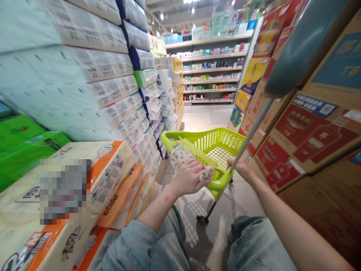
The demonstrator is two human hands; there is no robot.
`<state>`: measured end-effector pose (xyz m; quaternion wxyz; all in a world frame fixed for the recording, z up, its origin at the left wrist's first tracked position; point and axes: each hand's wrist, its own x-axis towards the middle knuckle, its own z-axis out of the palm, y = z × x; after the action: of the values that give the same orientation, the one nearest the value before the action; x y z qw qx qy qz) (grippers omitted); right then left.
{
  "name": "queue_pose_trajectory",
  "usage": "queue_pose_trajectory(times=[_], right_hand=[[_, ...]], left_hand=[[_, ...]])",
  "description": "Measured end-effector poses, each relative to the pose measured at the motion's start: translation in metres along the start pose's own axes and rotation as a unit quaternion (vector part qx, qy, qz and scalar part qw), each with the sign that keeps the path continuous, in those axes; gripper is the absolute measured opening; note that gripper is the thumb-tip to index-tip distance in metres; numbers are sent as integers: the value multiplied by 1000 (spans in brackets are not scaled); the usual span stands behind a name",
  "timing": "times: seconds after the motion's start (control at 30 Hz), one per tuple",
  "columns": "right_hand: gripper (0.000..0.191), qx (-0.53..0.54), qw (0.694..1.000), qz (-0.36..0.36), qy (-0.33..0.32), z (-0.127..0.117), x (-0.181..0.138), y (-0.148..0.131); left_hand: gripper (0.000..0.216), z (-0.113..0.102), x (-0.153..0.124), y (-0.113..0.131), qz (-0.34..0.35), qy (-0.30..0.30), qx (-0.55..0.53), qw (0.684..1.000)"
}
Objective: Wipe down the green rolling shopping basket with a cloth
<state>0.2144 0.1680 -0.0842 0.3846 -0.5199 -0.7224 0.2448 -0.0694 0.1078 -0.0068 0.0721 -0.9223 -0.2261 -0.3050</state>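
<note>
A small lime-green shopping cart point(205, 149) with a lattice basket stands in front of my knees. My left hand point(191, 175) is closed around a white cloth with brown and pink spots point(180, 158), over the cart's near handle. My right hand point(239, 167) is closed at the basket's right rim, its fingers partly hidden behind a thin grey pole point(251, 135). This pole rises from the cart's near right corner to a blurred teal-grey rounded piece point(301, 49) close to the camera. Inside the basket I see mostly bare lattice.
Tall stacks of wrapped tissue packs point(113, 79) line the left side, with orange-and-cream packs point(109, 180) nearest me. Printed cardboard cartons point(304, 131) are piled on the right. A tiled aisle point(207, 114) leads to shelves of small goods point(211, 69) at the back.
</note>
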Motion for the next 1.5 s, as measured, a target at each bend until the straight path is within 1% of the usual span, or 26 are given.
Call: queue_pose_trajectory(times=[0.07, 0.2, 0.27, 0.33, 0.4, 0.57, 0.7, 0.8, 0.93, 1.0, 1.13, 1.3, 1.4, 1.5], right_hand=[[42, 0, 1000, 1, -5, -1, 1, -1], [43, 6, 1000, -18, 4, 2, 2, -12], [45, 10, 1000, -25, 10, 4, 3, -18], [47, 12, 999, -35, 17, 6, 2, -23], [49, 17, 998, -42, 45, 9, -1, -29], [53, 66, 984, -19, 162, 25, -24, -56], [57, 133, 967, -5, 216, 42, -42, -80], [50, 139, 961, -8, 240, 47, -45, -85], [36, 108, 969, -6, 224, 42, -39, -78], [35, 100, 973, -3, 208, 38, -36, -74], [34, 96, 977, -6, 189, 34, -32, -69], [32, 116, 978, -8, 176, 30, -30, -66], [31, 125, 979, -3, 161, 25, -30, -65], [27, 134, 980, -1, 148, 22, -30, -65]], left_hand=[[37, -2, 0, -2, -9, 4, -1, 1000], [33, -3, -3, 1, -87, 49, 4, 995], [30, -3, -3, 4, -114, 51, 12, 992], [28, -3, -2, 6, -120, 41, 25, 992], [27, -3, 1, 7, -123, 34, 40, 991], [26, 0, 8, 10, -137, 36, 58, 988], [26, 4, 11, 15, -145, 34, 64, 987], [27, 6, 14, 18, -151, 35, 65, 986], [28, 7, 15, 19, -149, 35, 59, 986], [28, 6, 13, 16, -137, 31, 48, 989], [32, 8, 2, 14, -91, 37, 12, 995], [38, 20, -14, 23, -75, 59, 7, 995], [38, 22, -14, 24, -54, 51, 13, 997], [37, 16, -8, 14, -33, 38, 16, 999]])
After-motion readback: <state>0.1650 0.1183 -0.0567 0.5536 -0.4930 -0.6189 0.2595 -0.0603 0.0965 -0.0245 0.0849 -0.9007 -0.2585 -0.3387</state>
